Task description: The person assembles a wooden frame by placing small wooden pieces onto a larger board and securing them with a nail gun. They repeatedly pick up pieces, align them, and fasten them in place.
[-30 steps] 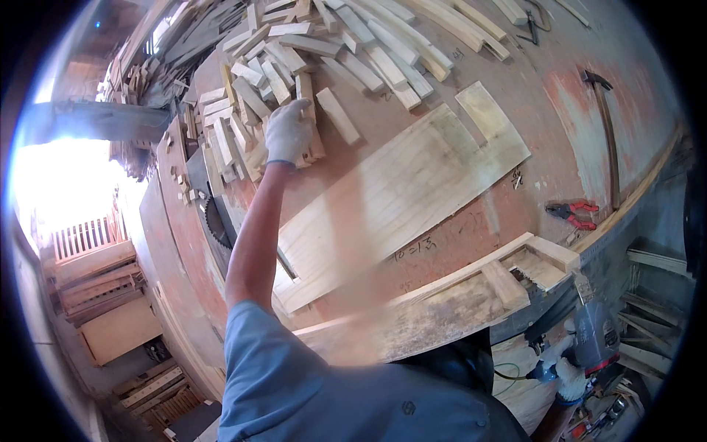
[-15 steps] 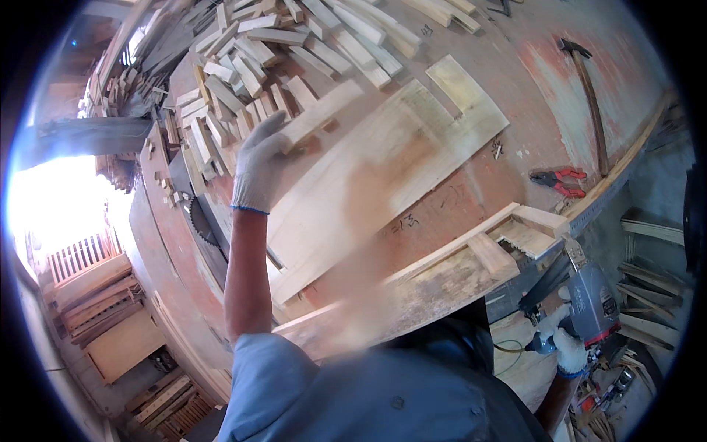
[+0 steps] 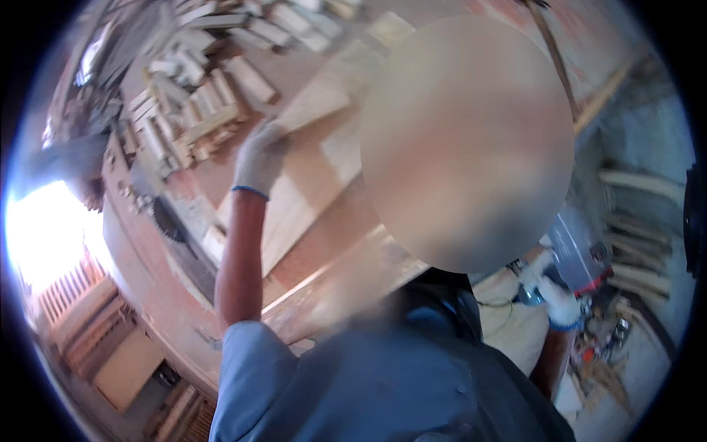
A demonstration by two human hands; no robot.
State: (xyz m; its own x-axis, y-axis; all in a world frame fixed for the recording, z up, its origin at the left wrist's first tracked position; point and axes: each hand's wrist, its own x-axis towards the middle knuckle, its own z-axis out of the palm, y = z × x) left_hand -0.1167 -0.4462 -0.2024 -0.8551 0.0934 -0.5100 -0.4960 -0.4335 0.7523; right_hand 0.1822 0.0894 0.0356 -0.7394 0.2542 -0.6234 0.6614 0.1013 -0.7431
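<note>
My left hand [image 3: 259,160], in a white knit glove with a blue cuff, grips a short pale wooden block [image 3: 317,109] above the bench. Under it lies a wide pale board [image 3: 276,221], with the block's shadow on it. At the right, beside the bench, my gloved right hand [image 3: 551,286] is wrapped round the handle of a grey nail gun [image 3: 578,247]. Nearest me, along the bench edge, runs a long wooden piece [image 3: 335,276], partly smeared. A large round blur hides the bench right of the middle.
A heap of short wooden strips [image 3: 199,99] covers the far left of the bench. A toothed circular saw blade [image 3: 169,221] sticks up from the left side. The handle of a hammer [image 3: 552,51] shows at the far right. Slatted wood [image 3: 77,287] is stacked at the left.
The view has swung, so the bench appears further left and up. My left hand has carried the block rightward, away from the strip heap. The right hand still holds the nail gun.
</note>
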